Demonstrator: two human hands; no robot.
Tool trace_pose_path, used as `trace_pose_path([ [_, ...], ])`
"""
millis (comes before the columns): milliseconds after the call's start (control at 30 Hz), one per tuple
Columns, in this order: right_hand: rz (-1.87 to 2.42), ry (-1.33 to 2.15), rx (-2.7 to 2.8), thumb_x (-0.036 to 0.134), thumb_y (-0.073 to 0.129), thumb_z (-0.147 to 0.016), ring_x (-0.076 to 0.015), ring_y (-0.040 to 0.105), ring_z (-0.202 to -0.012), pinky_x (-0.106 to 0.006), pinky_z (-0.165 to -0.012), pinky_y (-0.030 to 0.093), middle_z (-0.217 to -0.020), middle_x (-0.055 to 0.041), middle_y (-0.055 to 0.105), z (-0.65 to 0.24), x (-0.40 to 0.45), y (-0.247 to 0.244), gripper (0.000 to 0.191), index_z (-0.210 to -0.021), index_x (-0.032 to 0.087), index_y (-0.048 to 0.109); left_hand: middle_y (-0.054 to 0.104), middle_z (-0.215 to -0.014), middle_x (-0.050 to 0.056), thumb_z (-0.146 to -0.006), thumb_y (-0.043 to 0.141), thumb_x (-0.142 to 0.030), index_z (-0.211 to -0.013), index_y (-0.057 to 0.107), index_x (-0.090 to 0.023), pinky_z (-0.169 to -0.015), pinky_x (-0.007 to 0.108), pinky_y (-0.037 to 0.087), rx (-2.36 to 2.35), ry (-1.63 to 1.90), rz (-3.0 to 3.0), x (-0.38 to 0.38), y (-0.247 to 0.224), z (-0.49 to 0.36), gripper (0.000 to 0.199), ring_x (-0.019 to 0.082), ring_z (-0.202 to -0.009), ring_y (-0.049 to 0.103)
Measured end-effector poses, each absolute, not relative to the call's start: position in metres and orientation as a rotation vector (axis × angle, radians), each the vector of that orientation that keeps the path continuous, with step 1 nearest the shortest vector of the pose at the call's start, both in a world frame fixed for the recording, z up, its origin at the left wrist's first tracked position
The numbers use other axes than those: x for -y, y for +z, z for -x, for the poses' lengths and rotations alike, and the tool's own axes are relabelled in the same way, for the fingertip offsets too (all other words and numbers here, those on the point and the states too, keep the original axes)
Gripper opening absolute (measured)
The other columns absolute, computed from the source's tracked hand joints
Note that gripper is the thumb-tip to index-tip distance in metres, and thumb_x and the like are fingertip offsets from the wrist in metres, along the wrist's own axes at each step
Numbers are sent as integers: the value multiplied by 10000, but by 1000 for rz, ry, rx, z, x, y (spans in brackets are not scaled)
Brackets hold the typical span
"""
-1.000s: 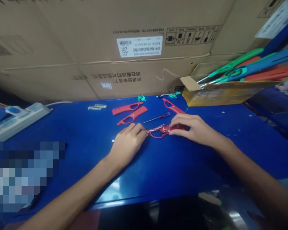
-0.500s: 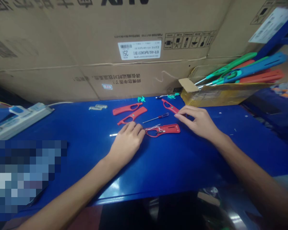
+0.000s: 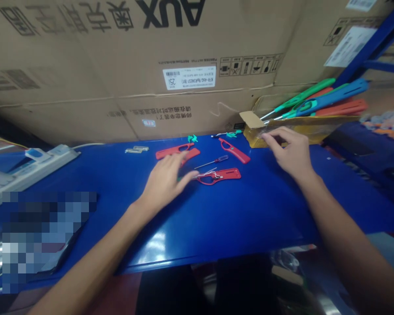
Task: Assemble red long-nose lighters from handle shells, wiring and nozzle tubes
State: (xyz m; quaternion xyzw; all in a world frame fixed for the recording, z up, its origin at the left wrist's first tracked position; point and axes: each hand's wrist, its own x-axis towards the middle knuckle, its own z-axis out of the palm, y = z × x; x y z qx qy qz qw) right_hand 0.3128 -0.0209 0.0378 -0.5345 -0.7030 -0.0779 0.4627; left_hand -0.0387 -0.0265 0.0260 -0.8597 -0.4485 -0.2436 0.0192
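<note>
My left hand (image 3: pixel 166 177) is over the left end of a red casing with white wires (image 3: pixel 228 174), its thumb apart from the fingers. It partly covers another red casing (image 3: pixel 193 153); a further red shell (image 3: pixel 167 152) lies behind. Raised in front of the carton, my right hand (image 3: pixel 290 151) has thumb and forefinger pinched together; anything between them is too small to name. A red handle piece (image 3: pixel 236 152) lies to its left on the blue table (image 3: pixel 236 223). Between the red parts rests a screwdriver (image 3: pixel 221 159).
An open carton (image 3: pixel 318 127) of green, blue and red lighters stands at the back right. Green pieces (image 3: pixel 193 138) and clear parts (image 3: pixel 137 149) lie near the large cardboard box (image 3: pixel 124 65). A power strip (image 3: pixel 36 168) is at left.
My right hand has moved right and up from the red handle piece toward the carton. My left hand has opened, thumb spreading from the fingers. The camera view has shifted slightly.
</note>
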Motion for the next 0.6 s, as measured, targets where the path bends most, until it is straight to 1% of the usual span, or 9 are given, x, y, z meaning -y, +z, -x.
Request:
trace_pose_path([
  [67,1328,-190,1715,325,629,-931,-175,607,-665,-319,-619,448,-770,-35,699,-314,19,36,173,-811,218,694,611,-1351,122,-996,524,-512,-1404,477,-185,-1030,444,500,1602,-866,2544,4,33,52,525,293,-1222,594],
  [167,1326,-184,1768,323,627,-929,-175,596,-646,-323,-614,439,-762,-38,700,-313,17,33,175,-808,214,694,556,-1395,206,-970,533,-439,-1399,491,-111,-1068,521,452,1880,-710,2289,-39,34,80,541,374,-1297,520],
  [200,1325,-179,1791,326,624,-931,-176,596,-647,-326,-619,441,-765,-39,703,-312,17,32,180,-808,215,694,531,-1425,221,-978,497,-418,-1395,498,-101,-1065,540,442,1946,-624,2226,-52,32,89,524,392,-1315,499],
  [267,1332,-163,1830,338,615,-938,-182,606,-658,-333,-636,449,-778,-44,712,-311,17,31,196,-808,215,694,504,-1475,202,-1030,317,-354,-1369,533,-124,-1077,545,418,2005,-501,2189,-70,22,103,463,380,-1341,480],
  [300,1343,-154,1846,344,608,-942,-187,614,-668,-338,-646,454,-788,-47,718,-311,16,30,203,-813,215,696,530,-1457,191,-1034,288,-345,-1318,576,-138,-1078,551,413,2011,-460,2209,-74,17,109,455,374,-1326,497],
  [367,1376,-141,1863,359,598,-947,-201,638,-700,-348,-667,465,-816,-54,731,-311,16,28,212,-829,216,701,592,-1392,179,-1029,294,-343,-1224,633,-154,-1085,563,398,1994,-401,2247,-76,7,115,434,372,-1294,525],
  [433,1418,-135,1851,372,593,-946,-216,657,-728,-355,-681,471,-834,-59,741,-312,14,25,216,-843,219,707,634,-1323,172,-1021,316,-333,-1170,653,-160,-1077,534,409,1950,-368,2280,-72,2,117,407,357,-1257,553],
  [533,1528,-75,1820,372,600,-935,-237,677,-781,-357,-713,474,-872,-70,754,-316,12,23,204,-853,223,713,649,-1249,189,-1010,329,-297,-1177,640,-135,-1029,484,449,1893,-346,2297,-65,1,115,388,344,-1187,587],
  [600,1641,-41,1790,369,613,-928,-248,677,-813,-357,-747,471,-904,-90,758,-323,11,25,192,-859,222,715,632,-1233,217,-997,354,-291,-1192,628,-103,-980,494,474,1886,-352,2274,-62,2,113,385,366,-1141,596],
])
